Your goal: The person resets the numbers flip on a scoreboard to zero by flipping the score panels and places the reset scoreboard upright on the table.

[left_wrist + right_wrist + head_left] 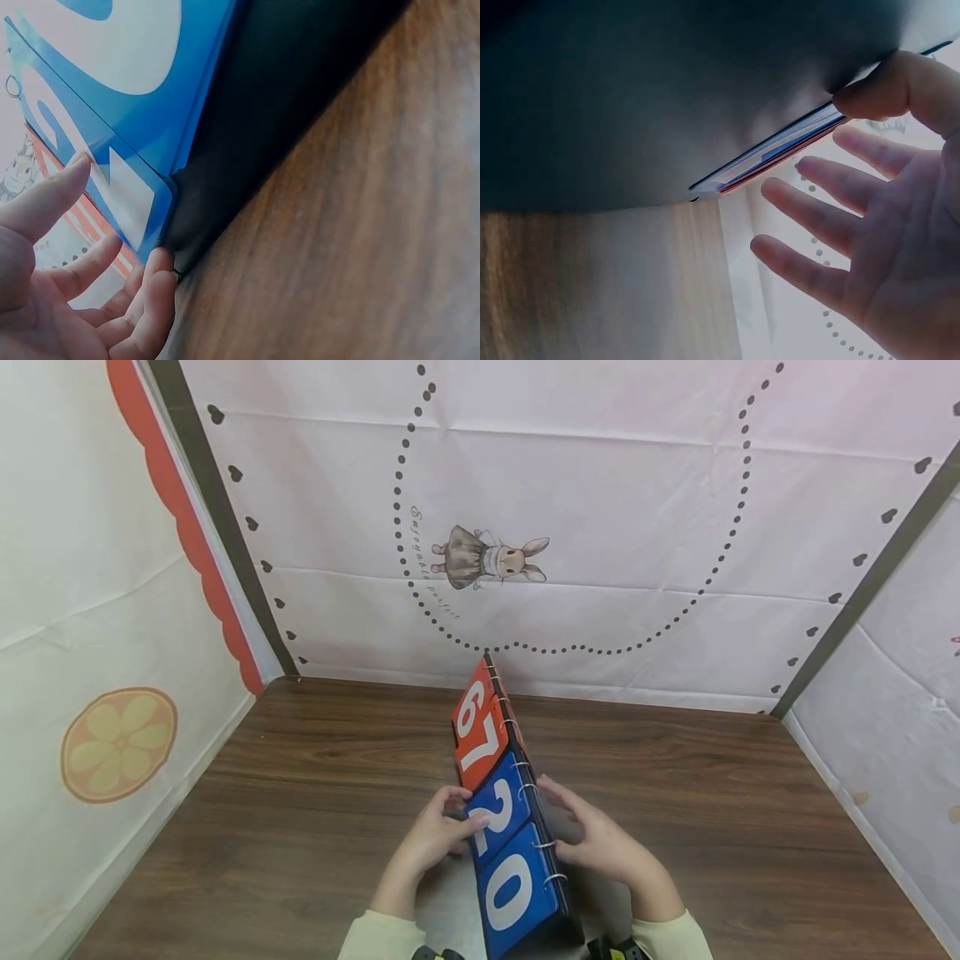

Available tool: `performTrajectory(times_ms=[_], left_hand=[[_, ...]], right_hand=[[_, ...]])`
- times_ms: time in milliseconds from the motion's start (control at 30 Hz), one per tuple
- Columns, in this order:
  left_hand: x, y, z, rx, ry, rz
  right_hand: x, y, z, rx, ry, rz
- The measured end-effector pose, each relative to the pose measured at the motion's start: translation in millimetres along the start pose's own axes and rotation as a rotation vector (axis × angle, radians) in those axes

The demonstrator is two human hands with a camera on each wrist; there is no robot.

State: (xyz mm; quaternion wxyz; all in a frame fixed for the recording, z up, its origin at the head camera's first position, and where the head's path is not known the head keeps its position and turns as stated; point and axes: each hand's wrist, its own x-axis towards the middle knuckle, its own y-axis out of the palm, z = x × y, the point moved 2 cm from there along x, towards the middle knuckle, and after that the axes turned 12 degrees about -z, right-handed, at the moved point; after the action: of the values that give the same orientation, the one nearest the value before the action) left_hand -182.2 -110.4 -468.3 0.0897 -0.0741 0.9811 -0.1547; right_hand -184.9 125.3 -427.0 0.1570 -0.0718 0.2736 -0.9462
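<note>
A flip scoreboard [538, 852] stands on the table, running away from me, with red number cards [480, 727] at its far end and blue number cards [501, 818] nearer. On its left side my left hand [433, 833] touches a blue card, thumb over its face and fingers, loosely bent, at the lower edge. In the left wrist view, these fingertips [159, 259] meet the card's bottom corner [166, 199]. My right hand [600, 842] is at the other side, thumb against the dark back panel [667, 97], its other fingers spread and fairly straight.
The brown wooden table [352, 743] extends to both sides of the scoreboard. A white printed cloth wall [600, 527] with a rabbit picture [487, 558] closes off the back. More white cloth walls stand at the left [90, 610] and right [900, 693].
</note>
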Motion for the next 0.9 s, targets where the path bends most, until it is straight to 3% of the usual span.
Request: performTrajectory(times_ms=[367,900], left_hand=[[0.5,-0.1,0.0,0.017,0.006,0.000],[-0.4,0.3,0.1,0.025,0.015,-0.015]], right_hand=[[-0.9,-0.4,-0.9,0.003,-0.005,0.062],[-1.6,-7.0,-2.0,-0.026,0.019,0.073]])
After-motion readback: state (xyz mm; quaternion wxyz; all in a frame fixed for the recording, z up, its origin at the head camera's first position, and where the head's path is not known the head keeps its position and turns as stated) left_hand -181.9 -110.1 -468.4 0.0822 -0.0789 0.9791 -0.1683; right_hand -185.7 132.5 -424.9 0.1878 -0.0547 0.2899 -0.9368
